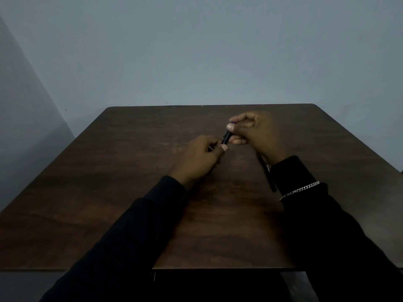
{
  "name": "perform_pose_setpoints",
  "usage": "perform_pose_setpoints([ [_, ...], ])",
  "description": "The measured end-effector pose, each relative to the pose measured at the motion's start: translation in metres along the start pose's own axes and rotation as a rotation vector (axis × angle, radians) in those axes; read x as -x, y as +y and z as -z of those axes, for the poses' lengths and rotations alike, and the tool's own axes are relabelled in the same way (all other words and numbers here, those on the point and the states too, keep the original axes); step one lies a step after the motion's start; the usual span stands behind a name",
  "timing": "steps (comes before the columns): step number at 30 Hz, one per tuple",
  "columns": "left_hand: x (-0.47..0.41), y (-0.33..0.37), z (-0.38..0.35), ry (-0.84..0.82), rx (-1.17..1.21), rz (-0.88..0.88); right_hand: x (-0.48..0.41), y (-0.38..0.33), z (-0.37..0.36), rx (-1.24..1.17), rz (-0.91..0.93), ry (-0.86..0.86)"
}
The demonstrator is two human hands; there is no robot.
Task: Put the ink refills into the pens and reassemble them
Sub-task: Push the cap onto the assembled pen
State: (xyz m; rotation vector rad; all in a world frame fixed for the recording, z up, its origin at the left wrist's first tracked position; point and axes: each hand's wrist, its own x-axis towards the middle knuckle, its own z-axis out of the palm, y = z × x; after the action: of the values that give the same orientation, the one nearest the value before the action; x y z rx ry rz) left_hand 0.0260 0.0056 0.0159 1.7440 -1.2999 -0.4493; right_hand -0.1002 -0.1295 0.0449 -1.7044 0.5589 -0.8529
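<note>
Pens show in two places against the table [130, 171]. The held pen [226, 136] hangs in the air above the far middle of the table, tilted, its purple end pointing up and away toward the table's far edge. Its body is dark and slim.

The right hand [255, 131] hovers over the far middle of the table and grips the upper part of the held pen. The thumb lies across the barrel just below the purple end, and the other fingers curl in around it from the far side. The left hand [200, 155] sits a little nearer the table's front edge, just beside the right one. Its thumb and forefinger pinch the lower end of the held pen, while the remaining fingers are folded into the palm. A thin pale sliver shows by its knuckles, too small and blurred to identify.

The second pen [267, 171], also dark, lies flat on the table, running from under the right wrist back toward the front edge, partly hidden by the right sleeve [327, 225]. I cannot tell whether it is fully assembled.

Both forearms reach in over the table's front edge in black sleeves, the left sleeve [130, 225] crossing the table's middle. A silver chain bracelet [299, 189] lies over the right sleeve. Beyond the table's far edge rises a plain grey-blue wall [196, 51].
</note>
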Motion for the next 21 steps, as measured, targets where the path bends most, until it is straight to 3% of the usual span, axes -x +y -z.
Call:
perform_pose_setpoints([
  [5,-0.016,0.010,-0.011,-0.079,0.083,0.178,-0.001,-0.002,0.017,0.151,-0.139,-0.032],
  [11,-0.033,0.022,-0.049,-0.172,0.204,0.412,-0.005,0.004,0.023,0.585,-0.319,-0.081],
  [21,-0.037,0.025,-0.072,-0.108,0.210,0.442,-0.010,0.013,0.023,0.855,-0.329,-0.065],
])
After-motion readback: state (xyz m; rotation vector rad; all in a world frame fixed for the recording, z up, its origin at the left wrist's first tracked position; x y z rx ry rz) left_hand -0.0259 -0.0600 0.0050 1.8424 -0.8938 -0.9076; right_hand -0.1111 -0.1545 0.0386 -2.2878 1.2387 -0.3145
